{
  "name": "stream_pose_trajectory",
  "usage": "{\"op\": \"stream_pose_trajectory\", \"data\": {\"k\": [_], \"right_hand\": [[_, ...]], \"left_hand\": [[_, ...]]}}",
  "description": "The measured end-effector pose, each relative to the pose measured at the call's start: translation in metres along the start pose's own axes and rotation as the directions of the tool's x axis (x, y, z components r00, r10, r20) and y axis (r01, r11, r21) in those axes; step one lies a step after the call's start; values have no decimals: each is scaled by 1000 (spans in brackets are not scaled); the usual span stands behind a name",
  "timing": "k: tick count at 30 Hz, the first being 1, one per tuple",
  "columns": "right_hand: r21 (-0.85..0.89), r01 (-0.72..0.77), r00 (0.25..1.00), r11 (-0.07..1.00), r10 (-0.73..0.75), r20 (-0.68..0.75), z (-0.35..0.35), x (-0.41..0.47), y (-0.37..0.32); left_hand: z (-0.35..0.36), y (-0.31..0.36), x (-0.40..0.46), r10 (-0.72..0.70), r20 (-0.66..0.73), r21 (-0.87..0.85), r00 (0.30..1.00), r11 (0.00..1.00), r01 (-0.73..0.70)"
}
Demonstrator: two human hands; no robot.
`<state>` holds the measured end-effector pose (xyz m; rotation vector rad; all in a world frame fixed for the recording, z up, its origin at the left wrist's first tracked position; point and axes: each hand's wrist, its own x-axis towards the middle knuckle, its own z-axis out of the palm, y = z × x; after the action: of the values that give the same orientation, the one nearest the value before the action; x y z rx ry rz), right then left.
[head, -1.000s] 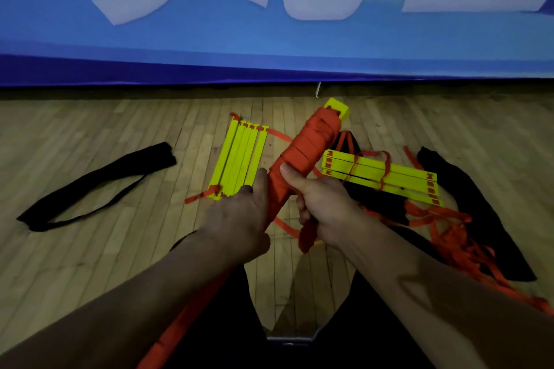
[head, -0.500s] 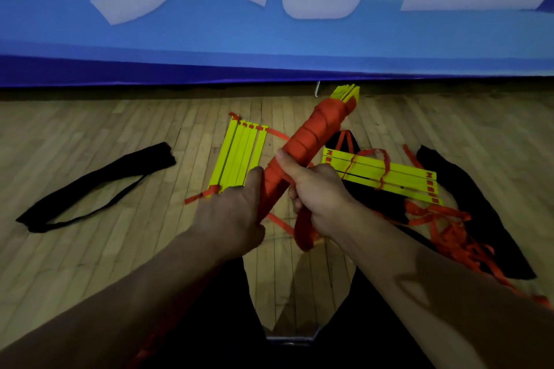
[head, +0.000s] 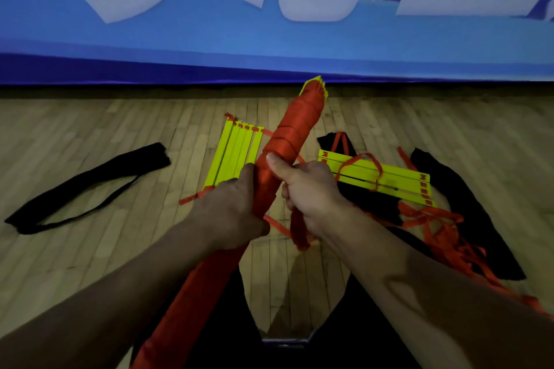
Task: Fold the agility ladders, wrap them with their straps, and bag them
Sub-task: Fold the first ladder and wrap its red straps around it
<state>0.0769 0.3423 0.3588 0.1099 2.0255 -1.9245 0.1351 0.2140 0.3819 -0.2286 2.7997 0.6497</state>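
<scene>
I hold a long bundle of yellow rungs covered in orange (head: 295, 126), tilted up and away from me, with only the yellow rung ends showing at its far tip. Smooth orange fabric runs on from it down to the bottom left. My left hand (head: 230, 210) grips the bundle from the left. My right hand (head: 310, 189) lays its thumb on the bundle, and its fingers curl round an orange strap end (head: 299, 232) hanging below. A second folded yellow ladder (head: 236, 153) lies on the floor behind my hands. A third ladder (head: 389, 178) lies to the right amid loose orange straps (head: 434, 225).
A long black bag (head: 84, 189) lies on the wooden floor at the left. More black bag fabric (head: 467, 213) lies at the right under the straps. A blue banner wall (head: 269, 39) closes off the floor beyond. My dark-clothed legs fill the bottom.
The bundle's far tip has risen and moved away from me. The orange cover now reaches nearly to the yellow rung ends. Both hands have kept their grip.
</scene>
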Motion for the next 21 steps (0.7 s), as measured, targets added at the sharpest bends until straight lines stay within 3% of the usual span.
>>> {"op": "stream_pose_trajectory", "data": {"k": [2,4,6,8,9,10,12,14,16,18,20,21], "right_hand": [[-77,53,999,996,-52,10,-5,2,-1],[-30,46,992,998,-43,117,-12,0,-1],[195,-63,961,979,6,278,-19,-3,1],[327,-163,926,931,30,376,-20,-7,0],[323,-169,928,931,40,370,-18,-9,0],[294,-153,943,943,50,329,-15,-9,1],[210,-125,978,970,84,191,-8,-7,1],[146,-103,991,984,89,96,-2,-4,-1],[80,-29,993,996,20,113,-4,-3,-3],[18,77,980,997,-79,182,-10,-3,-3],[21,110,959,994,-112,261,-15,-5,0],[70,83,951,994,-100,293,-15,-4,2]], "left_hand": [[-8,-3,2,-29,78,-373,997,926,56],[-14,-7,0,-25,139,-671,990,733,113],[-16,-8,-5,40,194,-782,980,609,130],[-17,-9,-7,86,232,-811,969,566,144],[-17,-9,-6,83,244,-786,966,601,147],[-16,-10,-3,60,227,-701,972,703,120],[-10,-8,1,8,123,-306,992,951,30],[3,-4,-2,-1,-55,144,998,990,9],[6,-3,-6,16,-144,171,989,985,9],[-6,-10,-4,-14,-50,-225,999,974,2],[-17,-16,-2,22,131,-648,991,758,69],[-19,-17,-2,49,186,-733,981,672,106]]}}
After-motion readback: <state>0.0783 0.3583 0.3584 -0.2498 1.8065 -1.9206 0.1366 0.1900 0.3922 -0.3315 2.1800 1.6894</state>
